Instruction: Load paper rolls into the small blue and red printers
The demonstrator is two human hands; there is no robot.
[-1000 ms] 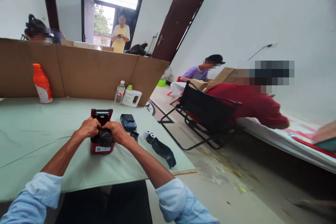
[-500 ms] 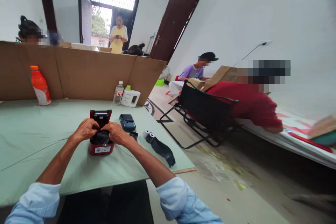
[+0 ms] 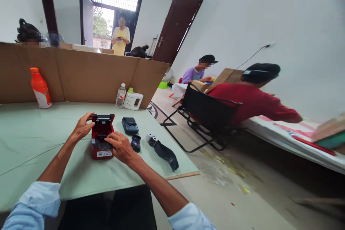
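A small red printer [image 3: 100,152] stands on the pale green table [image 3: 32,140] with its lid tipped up and its bay exposed. My left hand [image 3: 81,128] pinches the lid's left edge between thumb and fingers. My right hand [image 3: 121,146] lies over the printer's front right corner, fingers stretched flat toward the bay, holding nothing I can see. A small black piece [image 3: 135,143] lies just right of that hand. A dark handheld device [image 3: 130,125] sits behind it.
Two paper rolls [image 3: 150,138] and a black strip [image 3: 166,153] lie near the table's right edge. An orange bottle [image 3: 40,88], clear bottle [image 3: 121,96] and white jug [image 3: 133,100] stand by a cardboard wall [image 3: 88,75]. A black folding chair [image 3: 207,113] and several people are nearby.
Both hands were bunched over a black thing in the printer's bay. My left hand has moved to the lid's edge, my right lies flat, and the black piece now rests on the table.
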